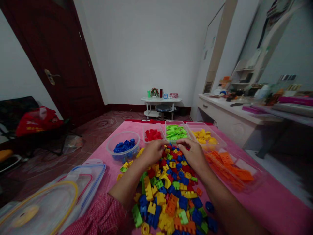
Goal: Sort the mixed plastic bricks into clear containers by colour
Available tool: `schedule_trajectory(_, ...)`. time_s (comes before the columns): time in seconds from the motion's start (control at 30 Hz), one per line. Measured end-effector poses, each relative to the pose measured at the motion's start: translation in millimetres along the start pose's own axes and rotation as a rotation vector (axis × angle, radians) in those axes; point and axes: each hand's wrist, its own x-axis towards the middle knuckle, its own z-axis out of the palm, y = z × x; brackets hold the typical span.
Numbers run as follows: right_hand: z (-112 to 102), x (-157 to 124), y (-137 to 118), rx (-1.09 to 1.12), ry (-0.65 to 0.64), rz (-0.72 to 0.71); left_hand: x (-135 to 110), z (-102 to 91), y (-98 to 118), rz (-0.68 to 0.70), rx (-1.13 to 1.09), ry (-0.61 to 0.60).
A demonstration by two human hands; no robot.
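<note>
A heap of mixed plastic building blocks [171,192] in red, blue, yellow, green and orange lies on the pink cloth [269,202]. My left hand [153,151] and my right hand [192,153] both rest palm down on the far end of the heap, fingers curled among the pieces. What the fingers hold, if anything, is hidden. Beyond the hands stand sorted containers: a round bowl of blue blocks [123,147], a box of red blocks [153,134], a box of green blocks [175,132], a box of yellow blocks [202,135] and a tray of orange blocks [231,168].
Clear container lids [56,195] lie stacked at the front left. A white desk [232,117] with clutter runs along the right. A small white table [161,102] and stool stand at the far wall, a dark door [56,58] at left, and a red bag [36,119] on a dark couch.
</note>
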Motion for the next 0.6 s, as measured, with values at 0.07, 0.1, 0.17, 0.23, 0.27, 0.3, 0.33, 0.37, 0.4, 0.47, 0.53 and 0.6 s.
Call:
schedule_trajectory(0.07,2.0,-1.4,1.3,-0.040,-0.050,-0.010,-12.4,5.7,-0.6,0.026,0.091,-0.069)
schedule_trajectory(0.1,3.6,-2.6,1.1,-0.045,-0.078,-0.017,-16.4,7.5,-1.4,0.022,0.122,-0.085)
schedule_trajectory(0.17,8.2,-6.5,-1.3,-0.041,-0.159,-0.039,-20.4,8.6,-3.2,-0.013,0.159,-0.090)
schedule_trajectory(0.23,14.4,-12.4,-5.6,-0.060,-0.269,-0.073,-20.7,7.5,-5.0,-0.058,0.156,-0.066)
schedule_trajectory(0.27,17.9,-15.8,-8.0,-0.090,-0.320,-0.091,-20.3,6.6,-5.9,-0.072,0.143,-0.056)
schedule_trajectory(0.3,21.5,-19.3,-10.2,-0.131,-0.363,-0.109,-19.9,5.7,-7.1,-0.076,0.128,-0.054)
schedule_trajectory(0.33,25.1,-22.7,-12.0,-0.177,-0.389,-0.127,-19.7,4.9,-8.3,-0.073,0.113,-0.054)
schedule_trajectory(0.37,28.5,-25.8,-13.2,-0.221,-0.398,-0.145,-19.6,4.2,-9.7,-0.073,0.099,-0.044)
schedule_trajectory(0.4,31.7,-28.3,-13.9,-0.256,-0.390,-0.162,-19.7,3.6,-10.9,-0.079,0.085,-0.020)
schedule_trajectory(0.47,36.6,-31.4,-14.4,-0.280,-0.358,-0.182,-19.9,2.4,-12.7,-0.115,0.026,0.064)
schedule_trajectory(0.53,38.6,-31.1,-14.6,-0.220,-0.310,-0.149,-19.4,0.1,-12.7,-0.170,-0.091,0.168)
schedule_trajectory(0.6,36.5,-27.3,-14.9,-0.048,-0.240,-0.030,-18.1,-3.7,-10.5,-0.266,-0.287,0.251)
